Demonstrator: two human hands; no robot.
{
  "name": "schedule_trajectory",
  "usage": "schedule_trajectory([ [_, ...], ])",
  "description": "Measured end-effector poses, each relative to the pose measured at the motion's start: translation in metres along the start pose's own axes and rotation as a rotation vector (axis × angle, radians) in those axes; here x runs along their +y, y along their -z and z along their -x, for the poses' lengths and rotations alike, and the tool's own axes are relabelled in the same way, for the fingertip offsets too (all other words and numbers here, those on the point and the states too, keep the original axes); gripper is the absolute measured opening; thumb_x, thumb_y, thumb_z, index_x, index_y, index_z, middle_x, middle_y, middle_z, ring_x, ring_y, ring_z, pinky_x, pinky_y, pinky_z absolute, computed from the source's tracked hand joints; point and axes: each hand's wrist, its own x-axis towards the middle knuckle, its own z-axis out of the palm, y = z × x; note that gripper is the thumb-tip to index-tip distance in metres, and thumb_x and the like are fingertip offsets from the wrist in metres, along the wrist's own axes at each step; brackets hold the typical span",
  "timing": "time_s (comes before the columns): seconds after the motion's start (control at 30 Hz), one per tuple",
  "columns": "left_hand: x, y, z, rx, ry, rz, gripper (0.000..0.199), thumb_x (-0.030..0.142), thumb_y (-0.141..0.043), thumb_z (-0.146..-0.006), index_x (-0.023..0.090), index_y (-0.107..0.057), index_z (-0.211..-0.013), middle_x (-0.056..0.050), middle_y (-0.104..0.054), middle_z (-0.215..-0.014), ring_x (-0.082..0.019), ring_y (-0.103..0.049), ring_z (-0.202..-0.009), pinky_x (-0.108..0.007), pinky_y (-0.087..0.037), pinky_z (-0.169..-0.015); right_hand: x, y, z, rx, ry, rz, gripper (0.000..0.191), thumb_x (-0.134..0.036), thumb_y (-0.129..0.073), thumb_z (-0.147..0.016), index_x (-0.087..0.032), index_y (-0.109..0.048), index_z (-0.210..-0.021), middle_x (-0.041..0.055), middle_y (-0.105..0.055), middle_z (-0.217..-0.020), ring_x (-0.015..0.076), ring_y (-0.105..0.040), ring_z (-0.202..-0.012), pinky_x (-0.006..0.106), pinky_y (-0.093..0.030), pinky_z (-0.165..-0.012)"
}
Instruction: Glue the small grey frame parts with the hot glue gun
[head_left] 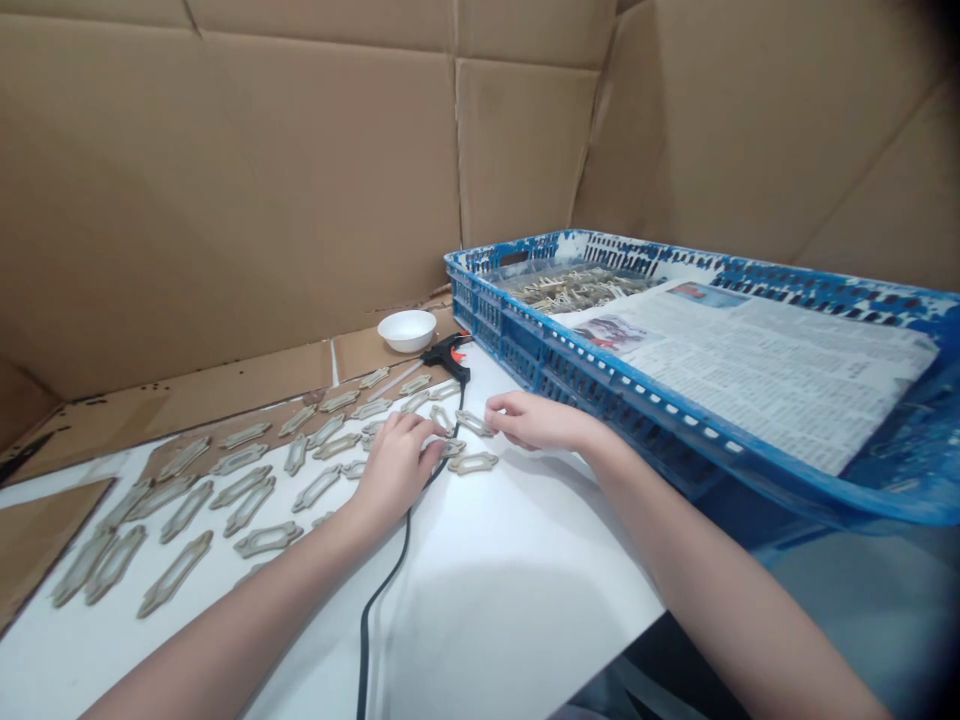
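Observation:
Many flat, greenish-grey oblong frames with open centres, such as this one (176, 573), lie spread over the white table surface (495, 570). My left hand (399, 455) is low over the right part of the spread, fingers bent, at a frame (450, 447) partly hidden by its fingertips. To the right, my right hand (529, 420) has its thumb and fingers pinched at the end of another frame (474, 423). Just below that lies a further frame (474, 463). A black cord (365, 630) runs beneath my left hand's fingertips.
Behind the frames lies a black glue gun (448, 355) with an orange trigger, beside a white bowl (406, 331). A blue plastic crate (637, 400) on the right holds newspaper (765, 370) and a heap of small metallic-looking pieces (574, 290). Cardboard walls (262, 180) enclose the back.

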Motion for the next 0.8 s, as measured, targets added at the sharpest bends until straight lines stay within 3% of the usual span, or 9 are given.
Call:
schedule_trajectory([
  [0.2, -0.001, 0.006, -0.003, -0.020, -0.061, -0.064, 0.021, 0.018, -0.043, -0.081, 0.019, -0.062, -0.090, -0.007, -0.060, -0.089, -0.022, -0.046, -0.088, -0.036, -0.037, -0.080, -0.003, -0.003, -0.001, 0.039, 0.114, -0.197, 0.023, -0.030, -0.032, -0.085, -0.019, -0.037, -0.066, -0.0101, -0.027, -0.043, 0.0044, -0.026, -0.036, 0.017, -0.022, -0.039],
  [0.33, -0.010, 0.011, -0.017, -0.037, -0.133, -0.166, 0.031, 0.011, -0.036, -0.081, 0.018, -0.059, -0.101, -0.009, -0.059, -0.094, -0.022, -0.046, -0.090, -0.036, -0.037, -0.080, -0.006, -0.003, 0.000, 0.098, 0.096, -0.212, 0.025, -0.031, -0.040, -0.082, -0.016, -0.043, -0.062, -0.0105, -0.027, -0.042, 0.0036, -0.024, -0.037, 0.018, -0.021, -0.042],
  [0.47, -0.020, 0.011, -0.039, -0.193, -0.254, -0.167, 0.034, 0.010, -0.040, -0.078, 0.020, -0.057, -0.106, -0.010, -0.057, -0.096, -0.022, -0.050, -0.090, -0.033, -0.039, -0.079, -0.006, -0.003, -0.002, 0.197, 0.080, -0.244, 0.028, -0.035, -0.047, -0.077, -0.014, -0.049, -0.059, -0.0097, -0.030, -0.042, 0.0033, -0.024, -0.038, 0.019, -0.021, -0.044],
  [0.63, -0.025, 0.010, -0.064, -0.335, -0.329, -0.131, 0.029, 0.009, -0.047, -0.071, 0.020, -0.061, -0.094, -0.008, -0.056, -0.093, -0.021, -0.052, -0.088, -0.029, -0.040, -0.076, 0.001, -0.005, -0.008, 0.288, 0.079, -0.261, 0.027, -0.037, -0.045, -0.077, -0.014, -0.051, -0.064, -0.0093, -0.030, -0.042, 0.0043, -0.026, -0.038, 0.019, -0.020, -0.043],
  [0.8, -0.023, 0.022, -0.062, -0.292, -0.369, -0.177, 0.019, 0.017, -0.047, -0.074, 0.017, -0.058, -0.090, -0.009, -0.057, -0.084, -0.022, -0.053, -0.083, -0.031, -0.039, -0.074, 0.003, -0.008, -0.010, 0.339, 0.108, -0.266, 0.022, -0.028, -0.035, -0.081, -0.015, -0.048, -0.069, -0.0080, -0.034, -0.044, 0.0056, -0.032, -0.039, 0.019, -0.025, -0.045],
])
